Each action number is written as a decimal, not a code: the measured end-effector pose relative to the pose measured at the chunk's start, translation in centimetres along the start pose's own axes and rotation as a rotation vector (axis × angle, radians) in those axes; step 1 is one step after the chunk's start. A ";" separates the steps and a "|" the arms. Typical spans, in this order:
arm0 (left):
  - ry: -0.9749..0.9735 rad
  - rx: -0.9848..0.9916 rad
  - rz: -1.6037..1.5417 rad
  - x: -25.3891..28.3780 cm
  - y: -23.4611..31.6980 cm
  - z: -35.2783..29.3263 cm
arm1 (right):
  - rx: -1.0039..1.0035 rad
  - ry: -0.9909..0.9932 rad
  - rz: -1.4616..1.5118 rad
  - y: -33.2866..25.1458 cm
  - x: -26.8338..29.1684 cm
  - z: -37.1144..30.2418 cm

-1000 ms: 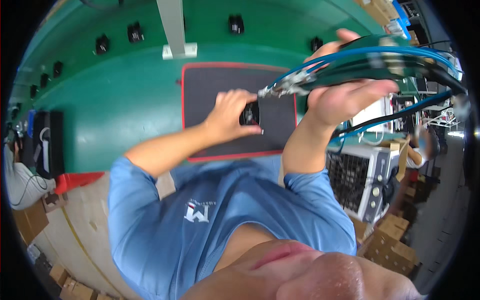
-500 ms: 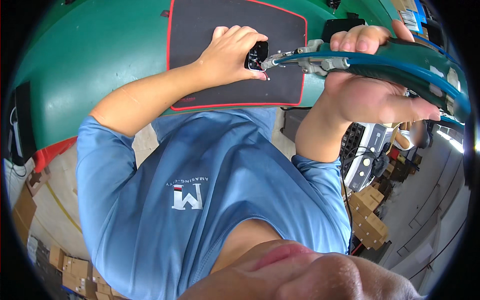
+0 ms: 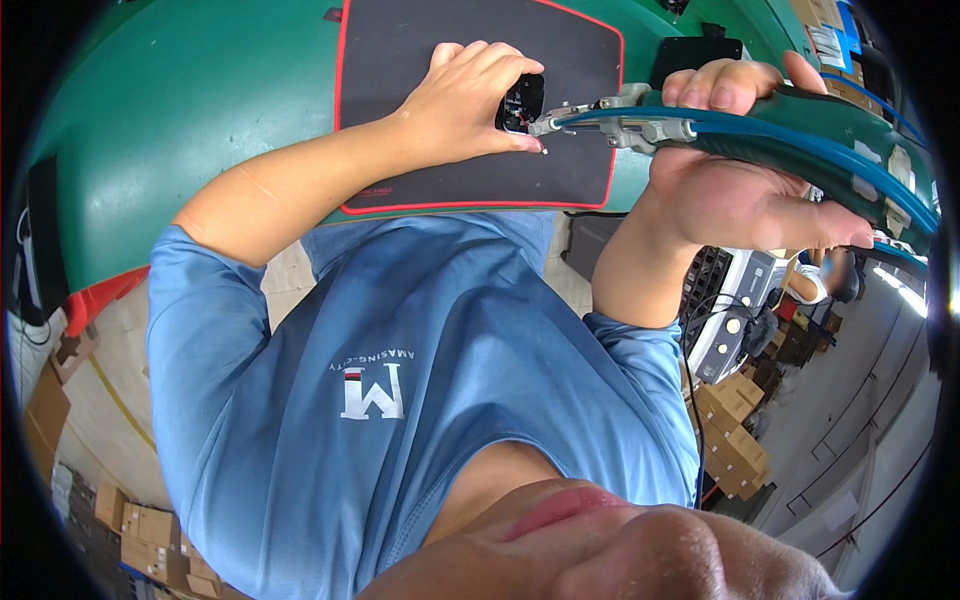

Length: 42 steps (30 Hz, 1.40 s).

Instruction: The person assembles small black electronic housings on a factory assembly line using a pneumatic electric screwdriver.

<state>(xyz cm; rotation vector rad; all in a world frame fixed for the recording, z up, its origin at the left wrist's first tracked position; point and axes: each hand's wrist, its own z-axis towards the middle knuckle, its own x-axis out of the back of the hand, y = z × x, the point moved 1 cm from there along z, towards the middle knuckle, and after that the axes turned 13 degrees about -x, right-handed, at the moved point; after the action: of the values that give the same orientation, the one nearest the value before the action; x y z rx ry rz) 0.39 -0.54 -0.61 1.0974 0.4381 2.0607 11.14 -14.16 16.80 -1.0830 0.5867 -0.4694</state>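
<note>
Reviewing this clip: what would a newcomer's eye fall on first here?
Probably the large dark green tool at the upper right, with its bright blue tube, held in the right grip. Its metal tip ends by a small black device held in the left grip over the red-edged dark mat; whether tip and device touch is unclear. The blue shirt filling the lower middle also stands out.

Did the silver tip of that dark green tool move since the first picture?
Yes. Against the red-edged dark mat, the silver tip has moved toward the person, closer to the mat's near edge.
</note>
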 end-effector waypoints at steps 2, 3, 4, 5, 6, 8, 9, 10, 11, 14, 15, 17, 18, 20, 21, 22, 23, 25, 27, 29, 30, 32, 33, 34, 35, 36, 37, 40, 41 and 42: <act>0.010 -0.003 -0.003 0.0 0.0 0.0 | 0.005 -0.006 -0.006 0.1 0.1 0.0; 0.010 -0.002 -0.003 0.1 0.1 0.1 | 0.004 -0.006 -0.006 0.2 0.1 0.0; 0.004 0.008 -0.008 0.1 0.1 0.1 | 0.009 -0.015 -0.007 0.4 0.2 0.0; -0.002 0.017 -0.012 0.1 0.1 0.1 | 0.015 -0.025 -0.009 0.5 0.2 0.0; -0.002 0.018 -0.012 0.2 0.2 0.2 | 0.014 -0.025 -0.008 0.6 0.2 -0.1; -0.030 0.033 -0.023 0.2 0.3 0.2 | 0.013 -0.006 -0.035 0.6 0.2 -0.3; -0.031 0.034 -0.022 0.1 0.3 0.1 | 0.012 -0.007 -0.033 0.7 0.2 -0.3; -0.014 0.023 -0.010 0.0 0.2 0.1 | 0.011 -0.017 -0.024 0.7 0.2 -0.2; 0.002 0.010 0.000 0.0 0.2 0.1 | 0.011 -0.026 -0.016 0.7 0.2 -0.3; 0.024 0.022 -0.012 -0.1 0.1 0.0 | 0.027 -0.030 -0.034 1.0 0.4 -0.2; 0.023 0.023 -0.012 -0.1 0.1 0.0 | 0.027 -0.030 -0.033 1.1 0.5 -0.1; 0.020 0.028 -0.029 0.0 0.0 0.1 | 0.024 -0.052 -0.005 1.2 0.5 -0.1; 0.020 0.027 -0.028 0.0 0.0 0.1 | 0.024 -0.052 -0.004 1.1 0.6 -0.1; 0.015 0.032 -0.066 0.0 -0.2 0.2 | -0.003 -0.082 0.013 1.1 0.7 -0.4; 0.014 0.029 -0.066 0.0 -0.1 0.2 | -0.001 -0.080 0.012 1.3 0.8 -0.4; -0.001 0.032 -0.069 0.0 -0.1 0.1 | 0.001 -0.093 0.020 1.7 1.0 -0.4; -0.014 0.033 -0.070 0.1 -0.2 0.2 | 0.005 -0.107 0.029 1.9 1.0 -0.1; -0.022 0.045 -0.064 -0.2 0.0 0.5 | -0.002 -0.102 0.026 1.3 1.0 0.4; -0.025 0.053 -0.022 -0.1 0.3 0.3 | -0.015 -0.163 -0.002 -0.6 0.5 1.1; -0.038 0.071 -0.025 0.2 0.2 0.1 | -0.022 -0.223 0.013 -4.1 0.8 2.0; -0.055 0.083 -0.034 0.2 0.3 0.1 | -0.015 -0.234 -0.028 -5.4 1.1 2.4; -0.052 0.073 -0.024 0.3 0.4 0.0 | -0.038 -0.271 -0.011 -5.5 1.2 2.6; -0.048 0.057 -0.016 0.3 0.3 0.1 | -0.027 -0.259 -0.008 -4.6 1.2 2.6; -0.047 0.053 -0.015 0.2 0.2 0.3 | -0.017 -0.249 -0.003 -3.5 1.0 2.5; -0.054 0.057 -0.023 0.0 0.3 0.4 | -0.020 -0.261 0.020 -1.9 0.7 2.4; -0.058 0.063 -0.028 0.0 0.3 0.5 | -0.009 -0.244 0.065 -0.6 0.5 2.1; -0.057 0.062 -0.025 0.0 0.2 0.5 | 0.010 -0.209 0.067 0.3 0.4 1.8; -0.044 0.052 -0.038 0.2 0.2 0.3 | 0.021 -0.185 0.073 1.4 0.0 1.6; -0.054 0.057 -0.034 0.3 0.3 0.3 | 0.023 -0.190 0.076 1.6 -0.1 1.5; -0.064 0.062 -0.032 0.4 0.4 0.4 | 0.022 -0.191 0.076 1.9 -0.1 1.3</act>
<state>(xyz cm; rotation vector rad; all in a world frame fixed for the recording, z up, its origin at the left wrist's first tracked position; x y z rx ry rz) 0.36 -0.54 0.07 1.1818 0.4875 1.9905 12.03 -12.44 15.58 -1.0667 0.4516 -0.3014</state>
